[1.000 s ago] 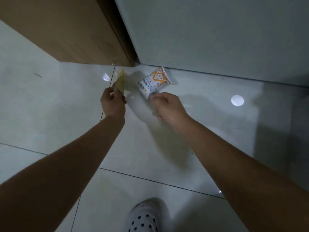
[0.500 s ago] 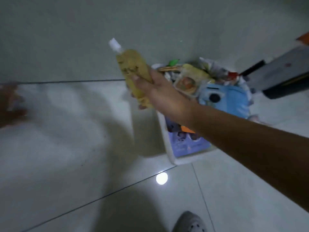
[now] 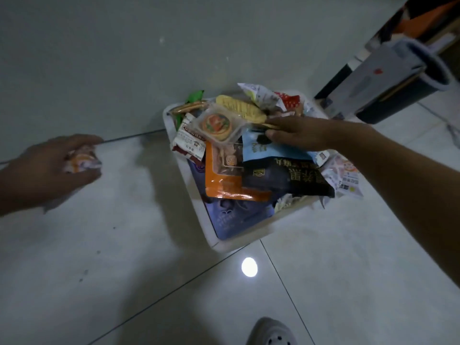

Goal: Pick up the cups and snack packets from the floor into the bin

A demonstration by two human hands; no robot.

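A white rectangular bin (image 3: 222, 244) stands on the pale tiled floor against the wall, heaped with several snack packets. A yellow pouch (image 3: 239, 108) lies on top at the back of the heap. My right hand (image 3: 302, 135) stretches flat over the pile, its fingertips next to the pouch's end, gripping nothing. My left hand (image 3: 49, 168) is at the left edge, low over the floor, closed around a crumpled white and orange snack packet (image 3: 82, 160). A clear round-topped packet (image 3: 217, 125) and an orange packet (image 3: 225, 175) lie near the bin's left side.
A dark cylindrical container with a grey sleeve (image 3: 403, 78) leans at the upper right beside the bin. The grey wall (image 3: 124, 58) runs along the top. My white shoe (image 3: 271, 332) shows at the bottom edge. A light reflection (image 3: 249, 267) sits on the tile.
My right hand carried the yellow pouch over the bin and now lies open above it, with the pouch on the heap. My left hand has come into view holding the white and orange packet.
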